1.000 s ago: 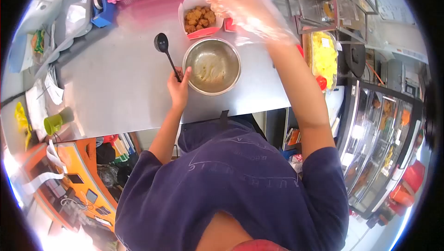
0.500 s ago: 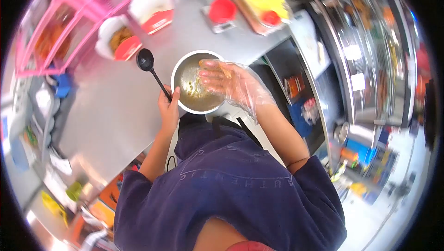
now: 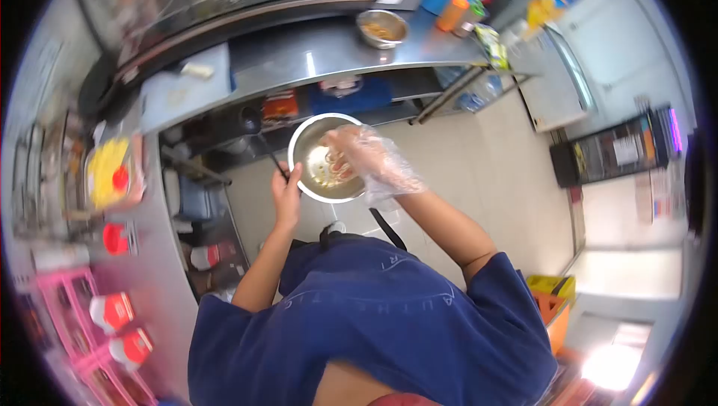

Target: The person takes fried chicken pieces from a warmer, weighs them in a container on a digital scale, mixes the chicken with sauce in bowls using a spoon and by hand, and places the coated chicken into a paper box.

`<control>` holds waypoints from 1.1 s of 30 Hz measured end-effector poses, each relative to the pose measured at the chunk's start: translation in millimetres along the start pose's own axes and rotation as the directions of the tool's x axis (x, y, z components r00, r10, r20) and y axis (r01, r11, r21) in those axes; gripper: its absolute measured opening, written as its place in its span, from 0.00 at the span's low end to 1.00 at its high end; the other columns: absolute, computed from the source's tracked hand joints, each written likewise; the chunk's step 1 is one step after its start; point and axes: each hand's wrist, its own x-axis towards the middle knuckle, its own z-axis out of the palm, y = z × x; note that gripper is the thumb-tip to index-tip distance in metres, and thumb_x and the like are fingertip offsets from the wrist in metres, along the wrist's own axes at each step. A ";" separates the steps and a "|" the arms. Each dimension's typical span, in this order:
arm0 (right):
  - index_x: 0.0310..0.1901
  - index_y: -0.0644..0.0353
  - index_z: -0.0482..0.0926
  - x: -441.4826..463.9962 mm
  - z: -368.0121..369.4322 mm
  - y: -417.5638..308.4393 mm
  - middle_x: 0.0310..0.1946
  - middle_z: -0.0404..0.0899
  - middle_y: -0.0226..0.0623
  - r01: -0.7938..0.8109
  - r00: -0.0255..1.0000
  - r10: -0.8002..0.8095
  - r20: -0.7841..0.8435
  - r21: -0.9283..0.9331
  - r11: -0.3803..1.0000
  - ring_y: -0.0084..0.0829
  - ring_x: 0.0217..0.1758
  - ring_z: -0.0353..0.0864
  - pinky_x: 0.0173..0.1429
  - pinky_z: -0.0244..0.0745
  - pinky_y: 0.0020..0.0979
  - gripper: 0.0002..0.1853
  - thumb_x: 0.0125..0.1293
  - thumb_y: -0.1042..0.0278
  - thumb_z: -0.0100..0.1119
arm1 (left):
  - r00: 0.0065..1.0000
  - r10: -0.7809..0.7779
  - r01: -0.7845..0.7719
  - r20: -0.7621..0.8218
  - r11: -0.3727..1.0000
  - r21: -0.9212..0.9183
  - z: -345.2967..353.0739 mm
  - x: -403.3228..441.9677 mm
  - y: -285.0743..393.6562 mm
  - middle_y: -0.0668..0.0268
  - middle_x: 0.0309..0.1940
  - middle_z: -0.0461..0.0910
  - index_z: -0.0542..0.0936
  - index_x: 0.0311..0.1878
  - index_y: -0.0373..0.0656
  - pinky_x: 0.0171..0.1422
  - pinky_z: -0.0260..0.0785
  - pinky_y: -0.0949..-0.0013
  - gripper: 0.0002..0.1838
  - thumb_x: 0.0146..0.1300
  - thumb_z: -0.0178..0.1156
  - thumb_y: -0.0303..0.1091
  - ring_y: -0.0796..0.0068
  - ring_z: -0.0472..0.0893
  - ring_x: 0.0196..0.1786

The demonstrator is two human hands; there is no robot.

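Note:
A metal bowl (image 3: 318, 186) is held off any surface in front of my body, with a little food residue inside. My left hand (image 3: 286, 191) grips the bowl's left rim and also the handle of a black ladle (image 3: 250, 120), whose head sticks up beyond the rim. My right hand (image 3: 359, 153), in a clear plastic glove, reaches over the bowl's right side with its fingers inside. Whether those fingers hold anything is hidden by the glove and blur.
Ahead is a steel counter (image 3: 314, 58) with a second bowl (image 3: 382, 30) of food and a white cutting board (image 3: 187, 88). On the left counter are yellow food in a tray (image 3: 111, 174), paper boxes (image 3: 112, 311) and a pink rack (image 3: 67, 309).
The view has turned right, away from the counter with the boxes. The bowl and ladle have been lifted off it and carried along. My right hand has come down from the boxes into the bowl.

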 end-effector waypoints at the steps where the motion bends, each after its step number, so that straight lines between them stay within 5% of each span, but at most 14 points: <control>1: 0.44 0.63 0.78 -4.2 -33.2 -0.3 0.35 0.77 0.37 -0.006 0.998 0.014 -0.063 0.126 0.992 0.26 0.36 0.77 0.36 0.76 0.29 0.21 0.66 0.50 0.54 | 0.996 -0.018 0.019 0.084 1.000 -0.010 33.2 19.4 -14.2 0.79 0.23 0.65 0.68 0.33 0.48 0.22 0.50 0.82 0.10 0.65 0.59 0.37 0.92 0.61 0.22; 3: 0.46 0.63 0.77 -12.9 -100.9 -10.6 0.39 0.77 0.38 -0.046 0.985 0.105 -0.139 0.377 0.925 0.30 0.38 0.78 0.41 0.77 0.31 0.22 0.67 0.50 0.52 | 0.980 -0.065 0.076 0.187 0.995 -0.057 107.3 53.6 -35.5 0.80 0.23 0.65 0.67 0.33 0.51 0.21 0.47 0.82 0.09 0.65 0.58 0.35 0.93 0.60 0.20; 5: 0.56 0.62 0.69 2.5 -169.1 8.1 0.45 0.73 0.42 -0.094 0.993 0.122 -0.001 0.638 0.765 0.35 0.47 0.75 0.53 0.72 0.37 0.25 0.68 0.50 0.47 | 0.960 -0.062 0.077 0.274 0.996 -0.045 166.0 79.0 -58.9 0.80 0.23 0.64 0.66 0.31 0.51 0.21 0.48 0.82 0.11 0.65 0.58 0.35 0.92 0.61 0.21; 7: 0.56 0.64 0.68 12.5 -230.6 11.1 0.48 0.71 0.45 -0.030 0.994 0.098 -0.054 0.717 0.697 0.39 0.52 0.74 0.57 0.70 0.39 0.25 0.68 0.50 0.47 | 0.945 -0.039 0.058 0.324 0.997 -0.049 223.3 105.3 -80.8 0.80 0.23 0.64 0.65 0.31 0.51 0.22 0.50 0.82 0.11 0.64 0.59 0.35 0.92 0.62 0.21; 11: 0.53 0.64 0.66 55.0 -338.5 14.9 0.45 0.69 0.50 0.134 0.968 0.110 -0.224 0.838 0.530 0.46 0.50 0.72 0.61 0.68 0.47 0.21 0.67 0.55 0.49 | 0.935 -0.044 0.077 0.353 0.994 -0.080 324.4 169.6 -129.6 0.80 0.23 0.61 0.65 0.29 0.49 0.25 0.53 0.81 0.13 0.64 0.60 0.34 0.90 0.60 0.24; 12: 0.56 0.68 0.65 69.2 -364.3 10.2 0.53 0.68 0.52 0.118 0.953 0.184 -0.240 0.856 0.502 0.47 0.58 0.70 0.65 0.67 0.46 0.23 0.70 0.54 0.44 | 0.936 -0.064 0.094 0.347 0.993 -0.069 347.9 186.7 -141.1 0.79 0.22 0.61 0.65 0.29 0.49 0.24 0.54 0.81 0.13 0.64 0.60 0.34 0.90 0.61 0.23; 16: 0.60 0.66 0.62 105.5 -436.8 -10.6 0.61 0.63 0.56 0.171 0.940 0.184 -0.288 0.863 0.475 0.49 0.63 0.67 0.66 0.66 0.46 0.27 0.73 0.49 0.38 | 0.937 -0.078 0.092 0.340 0.996 -0.023 422.2 256.6 -180.4 0.78 0.22 0.63 0.65 0.30 0.48 0.23 0.57 0.80 0.12 0.63 0.60 0.34 0.88 0.64 0.22; 22: 0.60 0.63 0.62 147.2 -525.1 -37.7 0.60 0.64 0.54 0.213 0.954 0.094 -0.286 0.862 0.459 0.49 0.61 0.68 0.63 0.66 0.48 0.31 0.71 0.42 0.36 | 0.961 -0.049 0.074 0.274 0.994 -0.082 507.5 372.2 -232.5 0.77 0.22 0.61 0.66 0.31 0.46 0.21 0.56 0.81 0.11 0.64 0.60 0.32 0.88 0.63 0.22; 26: 0.61 0.62 0.62 167.9 -566.1 -37.5 0.58 0.66 0.53 0.205 0.963 0.079 -0.258 0.891 0.406 0.48 0.59 0.69 0.62 0.67 0.47 0.31 0.70 0.41 0.37 | 0.948 -0.124 0.096 0.292 0.989 0.108 513.4 410.7 -251.9 0.74 0.21 0.65 0.68 0.34 0.44 0.22 0.58 0.75 0.11 0.64 0.60 0.35 0.83 0.65 0.20; 29: 0.61 0.62 0.62 184.0 -593.4 -31.8 0.59 0.66 0.53 0.192 0.974 0.047 -0.221 0.918 0.347 0.47 0.59 0.70 0.62 0.68 0.47 0.32 0.70 0.41 0.37 | 0.961 0.214 -0.278 0.178 0.764 0.582 515.8 408.9 -251.8 0.69 0.21 0.69 0.68 0.39 0.41 0.27 0.63 0.68 0.13 0.65 0.59 0.39 0.74 0.68 0.21; 30: 0.62 0.62 0.62 187.6 -600.7 -28.3 0.59 0.66 0.53 0.185 0.978 0.032 -0.206 0.927 0.326 0.47 0.59 0.70 0.62 0.68 0.47 0.32 0.70 0.41 0.37 | 0.991 0.017 -0.099 0.131 0.750 0.654 520.2 394.6 -224.9 0.60 0.25 0.73 0.67 0.44 0.38 0.36 0.66 0.63 0.16 0.67 0.56 0.42 0.66 0.72 0.27; 33: 0.62 0.63 0.64 190.8 -620.7 -17.5 0.60 0.66 0.53 0.164 0.986 -0.021 -0.164 0.958 0.237 0.47 0.60 0.70 0.63 0.68 0.48 0.31 0.71 0.43 0.37 | 0.950 0.229 -0.312 0.214 0.630 0.711 517.0 366.0 -200.8 0.56 0.28 0.73 0.67 0.45 0.38 0.42 0.66 0.62 0.13 0.67 0.54 0.37 0.62 0.74 0.32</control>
